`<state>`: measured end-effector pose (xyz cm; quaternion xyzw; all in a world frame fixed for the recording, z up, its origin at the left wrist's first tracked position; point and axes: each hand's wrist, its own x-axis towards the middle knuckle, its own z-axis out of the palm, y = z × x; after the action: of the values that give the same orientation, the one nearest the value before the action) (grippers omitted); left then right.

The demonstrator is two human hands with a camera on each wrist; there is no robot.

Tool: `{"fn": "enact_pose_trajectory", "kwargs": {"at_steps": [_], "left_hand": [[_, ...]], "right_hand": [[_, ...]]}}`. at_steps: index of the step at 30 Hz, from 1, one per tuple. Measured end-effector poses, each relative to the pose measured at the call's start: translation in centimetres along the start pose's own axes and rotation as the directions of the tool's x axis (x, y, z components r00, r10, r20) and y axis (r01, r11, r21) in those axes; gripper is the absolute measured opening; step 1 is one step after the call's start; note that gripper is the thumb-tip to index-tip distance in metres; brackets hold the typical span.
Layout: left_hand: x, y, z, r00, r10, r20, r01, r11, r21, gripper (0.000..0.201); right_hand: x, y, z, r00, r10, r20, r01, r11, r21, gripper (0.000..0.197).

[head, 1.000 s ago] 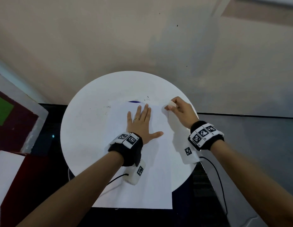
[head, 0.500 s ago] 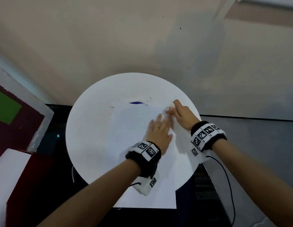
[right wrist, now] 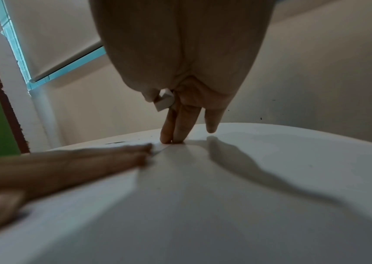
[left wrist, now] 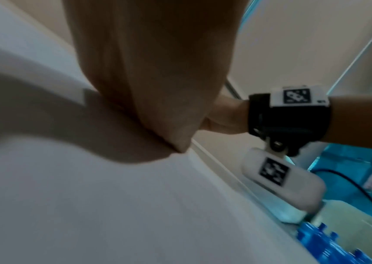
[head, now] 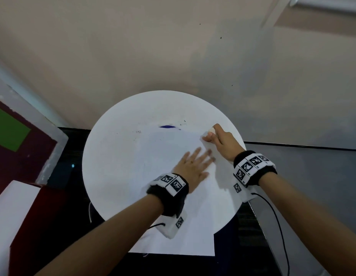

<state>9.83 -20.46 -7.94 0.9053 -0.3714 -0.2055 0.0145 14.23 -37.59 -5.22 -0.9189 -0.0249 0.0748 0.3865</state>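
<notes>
A white sheet of paper [head: 173, 206] lies on a round white table [head: 105, 156], its near edge hanging over the table's front. My left hand [head: 195, 164] lies flat on the paper near its right edge, fingers straight and pointing toward my right hand. In the left wrist view the left palm [left wrist: 158, 71] presses on the sheet [left wrist: 90, 196]. My right hand [head: 218, 138] is at the paper's far right corner. It pinches a small white block [right wrist: 164, 102] between thumb and forefinger, while two other fingertips [right wrist: 171, 139] press down on the corner.
A dark blue mark [head: 167, 126] shows on the table just beyond the paper. A red and green board [head: 14, 136] leans at the left, with a white box [head: 12, 216] below it. A beige wall stands behind; a grey surface [head: 312, 186] lies right.
My left hand has slid from the middle of the paper to its right edge, turning toward the right hand. The right hand stays at the far right corner with the white block.
</notes>
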Motion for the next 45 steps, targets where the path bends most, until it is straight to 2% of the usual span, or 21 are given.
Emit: {"fn": "enact_pose_trajectory", "kwargs": {"at_steps": [1, 2, 4, 5, 6, 7, 9, 10, 11, 12, 14, 16, 17, 21, 23, 25, 29, 35, 38, 41, 45], "left_hand": [[-0.2, -1.5, 0.1, 0.988, -0.152, -0.026, 0.152, 0.988, -0.013, 0.058], [-0.8, -3.0, 0.1, 0.944, -0.329, -0.027, 0.326, 0.943, -0.068, 0.062], [-2.2, -5.3, -0.5, 0.78, -0.626, 0.03, 0.618, 0.761, -0.197, 0.07], [-2.5, -6.0, -0.5, 0.725, -0.688, 0.031, 0.679, 0.706, -0.202, 0.072], [-2.5, -5.9, -0.6, 0.727, -0.686, -0.026, 0.669, 0.717, -0.194, 0.072], [-2.4, -5.2, -0.5, 0.782, -0.609, -0.13, 0.589, 0.791, -0.166, 0.072], [-2.0, -3.0, -0.1, 0.944, -0.221, -0.244, 0.217, 0.975, -0.042, 0.068], [-2.0, -2.2, 0.2, 0.988, 0.011, -0.153, -0.009, 1.0, 0.014, 0.062], [-2.0, -1.9, 0.3, 0.989, 0.138, -0.045, -0.137, 0.99, 0.035, 0.057], [-1.9, -2.5, 0.1, 0.992, 0.122, 0.036, -0.123, 0.992, 0.036, 0.056], [-2.5, -5.1, -0.9, 0.982, -0.191, 0.008, 0.19, 0.982, 0.017, 0.058], [-3.9, -8.7, -1.9, 0.869, -0.494, -0.015, 0.491, 0.867, -0.08, 0.06], [-5.0, -10.4, -2.4, 0.848, -0.527, -0.045, 0.521, 0.847, -0.109, 0.061], [-9.2, -15.8, -3.2, 0.94, -0.271, -0.209, 0.241, 0.958, -0.157, 0.076], [-9.9, -17.4, -2.4, 0.978, -0.172, -0.12, 0.161, 0.982, -0.097, 0.092], [-9.9, -18.2, -1.5, 0.99, -0.128, -0.053, 0.126, 0.991, -0.034, 0.105], [-9.1, -18.3, -0.9, 0.991, -0.097, -0.096, 0.096, 0.995, -0.015, 0.103], [-8.7, -17.8, -1.0, 0.981, -0.1, -0.168, 0.069, 0.98, -0.185, 0.101], [-8.3, -17.4, -0.9, 0.972, -0.132, -0.197, 0.088, 0.972, -0.216, 0.106], [-7.8, -17.6, -0.8, 0.981, -0.152, -0.12, 0.135, 0.982, -0.134, 0.116], [-7.7, -17.8, -0.9, 0.983, -0.164, -0.08, 0.156, 0.983, -0.095, 0.118]], "right_hand": [[0.0, 0.1, 0.0, 1.0, -0.003, -0.003, 0.003, 1.0, 0.001, 0.021], [0.0, 0.1, 0.0, 1.0, -0.001, -0.005, 0.001, 1.0, 0.002, 0.02], [-0.1, 0.1, 0.1, 1.0, -0.001, -0.01, 0.001, 1.0, 0.009, 0.019], [-0.1, 0.1, 0.2, 1.0, -0.001, -0.013, 0.001, 1.0, 0.008, 0.019], [-0.1, 0.1, 0.2, 1.0, 0.002, -0.013, -0.002, 1.0, 0.005, 0.02], [0.0, 0.1, 0.2, 1.0, 0.002, -0.01, -0.002, 1.0, 0.002, 0.02], [0.0, 0.0, 0.2, 1.0, -0.002, -0.012, 0.002, 1.0, -0.003, 0.022], [-0.1, 0.0, 0.2, 1.0, -0.007, -0.016, 0.007, 1.0, -0.01, 0.023], [-0.1, 0.0, 0.1, 1.0, -0.015, -0.019, 0.015, 1.0, -0.014, 0.023], [-0.1, 0.1, 0.1, 1.0, -0.018, -0.019, 0.018, 1.0, -0.015, 0.023], [-0.2, 0.3, 0.1, 1.0, -0.016, -0.01, 0.016, 1.0, -0.009, 0.023], [0.0, 0.3, -0.1, 1.0, -0.011, 0.003, 0.011, 1.0, -0.024, 0.024], [0.2, 0.3, -0.2, 1.0, -0.002, 0.02, 0.003, 0.999, -0.044, 0.023], [1.8, -2.6, 0.0, 0.997, -0.02, 0.073, 0.034, 0.982, -0.184, 0.015], [2.2, -5.5, 1.5, 0.99, -0.104, 0.094, 0.117, 0.981, -0.151, 0.01], [2.3, -8.3, 4.2, 0.966, -0.148, 0.212, 0.171, 0.981, -0.093, 0.008], [2.8, -10.5, 9.0, 0.911, -0.101, 0.401, 0.147, 0.985, -0.085, 0.015], [4.0, -11.2, 10.6, 0.944, -0.164, 0.287, 0.202, 0.973, -0.109, 0.036], [4.0, -11.2, 10.7, 0.968, -0.116, 0.221, 0.107, 0.993, 0.05, 0.021], [4.5, -11.3, 10.6, 0.989, -0.058, 0.139, 0.034, 0.985, 0.168, 0.015], [3.1, -11.4, 10.5, 0.961, -0.081, 0.263, 0.063, 0.995, 0.075, 0.022]]}}
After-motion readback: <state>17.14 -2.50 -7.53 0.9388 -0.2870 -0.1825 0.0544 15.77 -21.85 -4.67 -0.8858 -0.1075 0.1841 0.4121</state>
